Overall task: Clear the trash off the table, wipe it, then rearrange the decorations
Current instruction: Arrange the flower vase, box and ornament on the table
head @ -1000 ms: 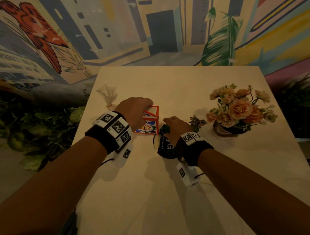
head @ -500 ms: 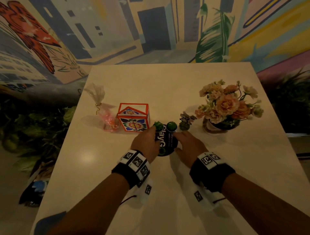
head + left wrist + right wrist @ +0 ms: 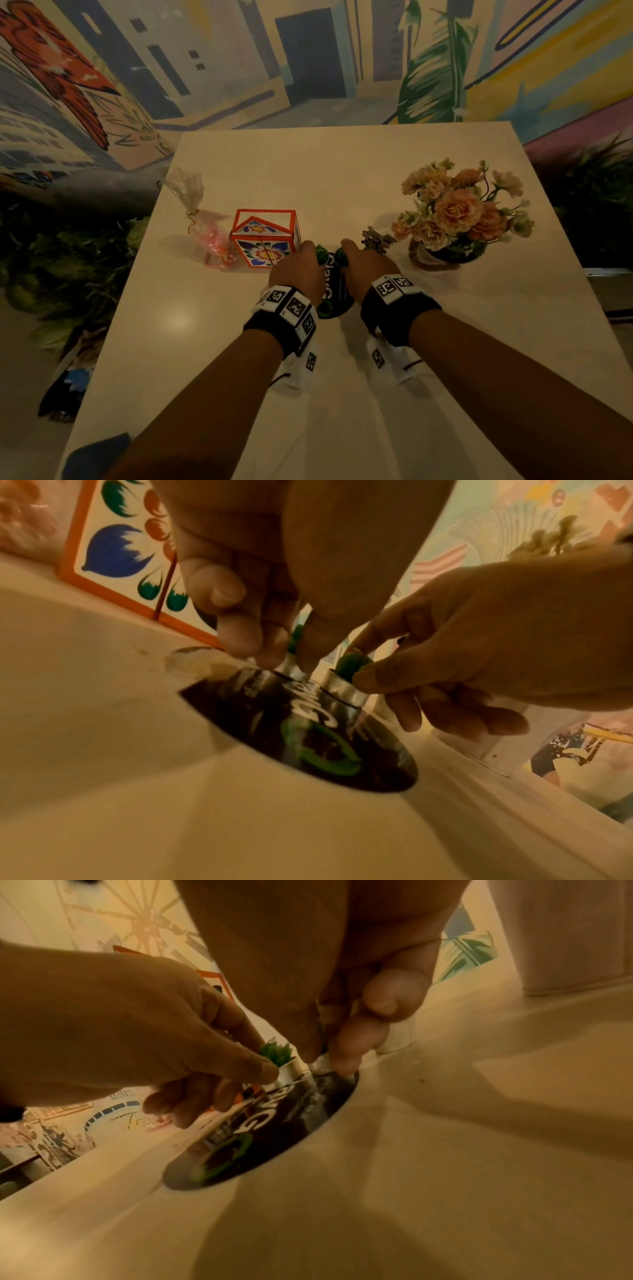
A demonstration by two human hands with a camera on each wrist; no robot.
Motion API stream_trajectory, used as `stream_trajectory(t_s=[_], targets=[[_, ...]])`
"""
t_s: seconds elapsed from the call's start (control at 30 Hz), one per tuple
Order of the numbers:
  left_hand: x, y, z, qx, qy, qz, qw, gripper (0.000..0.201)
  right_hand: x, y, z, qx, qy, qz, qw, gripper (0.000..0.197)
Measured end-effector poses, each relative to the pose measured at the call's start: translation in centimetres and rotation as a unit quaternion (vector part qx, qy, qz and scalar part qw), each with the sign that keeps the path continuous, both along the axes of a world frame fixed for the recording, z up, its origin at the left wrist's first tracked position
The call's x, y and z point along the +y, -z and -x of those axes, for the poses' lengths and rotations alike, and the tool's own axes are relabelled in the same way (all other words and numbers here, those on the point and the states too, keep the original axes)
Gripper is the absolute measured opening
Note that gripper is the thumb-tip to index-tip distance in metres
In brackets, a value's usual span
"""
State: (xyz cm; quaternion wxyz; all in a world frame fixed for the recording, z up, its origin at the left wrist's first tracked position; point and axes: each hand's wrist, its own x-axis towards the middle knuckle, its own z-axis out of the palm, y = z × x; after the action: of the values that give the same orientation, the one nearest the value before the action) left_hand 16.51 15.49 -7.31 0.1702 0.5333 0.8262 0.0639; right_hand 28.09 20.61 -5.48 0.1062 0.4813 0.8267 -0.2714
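A black round disc (image 3: 334, 296) with white lettering lies flat on the table (image 3: 342, 164). Two small silver pots with green succulents stand at its far edge. My left hand (image 3: 310, 253) pinches the left pot (image 3: 289, 669) between thumb and fingers. My right hand (image 3: 346, 250) pinches the right pot (image 3: 320, 1065) the same way. In the left wrist view the right pot (image 3: 344, 688) shows its green tuft under my right thumb. In the right wrist view the left pot (image 3: 287, 1073) shows with my left thumb on it.
An orange-edged box (image 3: 263, 236) painted with flowers stands just left of my hands, and a pink cellophane bag (image 3: 212, 240) lies beside it. A small dark figure (image 3: 375, 238) and a peach flower bouquet (image 3: 459, 219) stand at the right. Green plants (image 3: 51, 260) line the floor at the left.
My left hand left the painted box and came to the disc. Both hands then slid forward over the disc and closed on the two small pots.
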Motion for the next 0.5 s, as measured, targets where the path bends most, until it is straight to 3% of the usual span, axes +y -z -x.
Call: stream_trajectory(t_s=[0.23, 0.33, 0.43, 0.5], targets=[[0.4, 0.5, -0.1, -0.023, -0.015, -0.002, 1.0, 0.023, 0.6, 0.6, 0.2, 0.008, 0.008, -0.014, 1.0, 0.036], [-0.2, -0.2, -0.4, -0.033, -0.012, -0.013, 0.999, 0.034, 0.2, 0.0, -0.2, 0.052, 0.044, 0.026, 0.997, 0.041], [-1.2, -1.4, -1.3, -0.036, 0.022, -0.047, 0.998, 0.05, -1.4, -0.8, -1.9, 0.062, 0.015, -0.002, 0.998, 0.044], [-1.3, -1.7, -1.8, -0.035, 0.058, -0.063, 0.996, 0.049, -2.9, -1.2, -3.6, 0.051, 0.013, -0.001, 0.999, 0.032]])
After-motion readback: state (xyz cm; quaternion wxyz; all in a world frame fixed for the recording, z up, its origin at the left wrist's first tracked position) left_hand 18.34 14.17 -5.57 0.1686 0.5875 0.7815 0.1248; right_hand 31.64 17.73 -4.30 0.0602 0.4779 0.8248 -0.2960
